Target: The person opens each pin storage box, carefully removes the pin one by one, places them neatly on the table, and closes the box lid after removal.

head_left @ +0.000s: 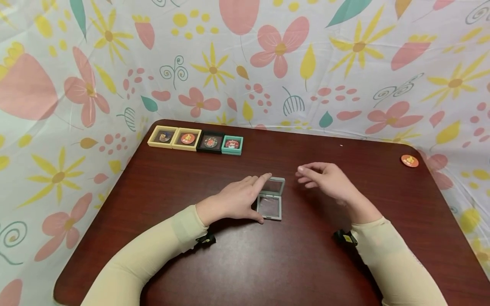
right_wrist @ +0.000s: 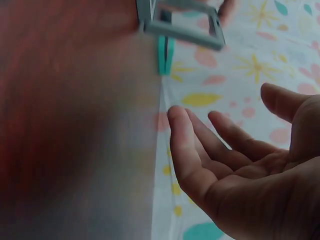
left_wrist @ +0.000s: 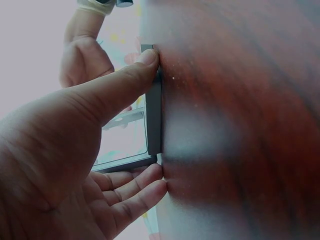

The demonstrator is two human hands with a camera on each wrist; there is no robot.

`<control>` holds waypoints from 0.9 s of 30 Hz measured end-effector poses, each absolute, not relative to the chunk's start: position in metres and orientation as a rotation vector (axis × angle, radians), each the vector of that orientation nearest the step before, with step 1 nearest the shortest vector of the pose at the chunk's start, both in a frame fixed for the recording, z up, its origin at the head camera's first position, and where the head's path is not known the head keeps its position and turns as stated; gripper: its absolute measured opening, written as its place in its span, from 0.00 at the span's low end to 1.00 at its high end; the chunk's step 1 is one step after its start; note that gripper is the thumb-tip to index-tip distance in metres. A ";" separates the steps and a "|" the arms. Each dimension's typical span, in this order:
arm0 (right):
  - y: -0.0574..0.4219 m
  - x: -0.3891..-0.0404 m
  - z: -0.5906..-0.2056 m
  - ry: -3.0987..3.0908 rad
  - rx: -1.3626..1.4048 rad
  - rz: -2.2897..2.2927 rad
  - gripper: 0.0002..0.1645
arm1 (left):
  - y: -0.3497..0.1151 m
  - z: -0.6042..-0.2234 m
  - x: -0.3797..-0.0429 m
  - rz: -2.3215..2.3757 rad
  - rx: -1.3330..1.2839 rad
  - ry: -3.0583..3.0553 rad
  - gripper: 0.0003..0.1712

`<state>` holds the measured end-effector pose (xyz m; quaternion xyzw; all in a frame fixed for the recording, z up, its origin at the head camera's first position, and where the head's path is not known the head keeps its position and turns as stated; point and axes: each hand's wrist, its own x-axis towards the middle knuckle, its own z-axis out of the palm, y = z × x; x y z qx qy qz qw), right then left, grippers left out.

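Head view only: loose round orange badge [head_left: 409,160] at the bench's [head_left: 287,263] 2 o'clock, print too small for me to read. Left wrist view catches left hand [head_left: 239,197] thumb tip on the near edge; wide grip holds opened grey square plastic case [head_left: 269,207], mid-bench. Right hand [head_left: 329,180], between its 2 and 3 o'clock, loosely curled, empty.

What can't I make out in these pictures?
Head: part of the gray case, behind the left hand.
Head: lettering on the orange disc, too small.
Left wrist: fingers of the right hand, mostly behind the left hand.
Right wrist: most of the left hand, cut off by the top edge.
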<state>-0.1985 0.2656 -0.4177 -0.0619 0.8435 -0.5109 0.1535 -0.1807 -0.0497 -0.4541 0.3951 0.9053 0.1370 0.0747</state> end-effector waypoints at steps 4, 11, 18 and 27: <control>0.257 -0.194 -0.423 2.294 -0.193 -1.482 0.40 | -0.049 -0.454 -0.180 0.425 1.193 2.715 0.79; 0.245 -0.192 -0.438 2.180 -0.214 -1.492 0.40 | -0.050 -0.454 -0.179 0.421 1.188 2.721 0.79; 0.239 -0.190 -0.442 2.167 -0.211 -1.498 0.39 | -0.050 -0.454 -0.180 0.433 1.199 2.719 0.78; 0.233 -0.187 -0.443 2.159 -0.234 -1.511 0.39 | -0.050 -0.454 -0.181 0.441 1.193 2.710 0.78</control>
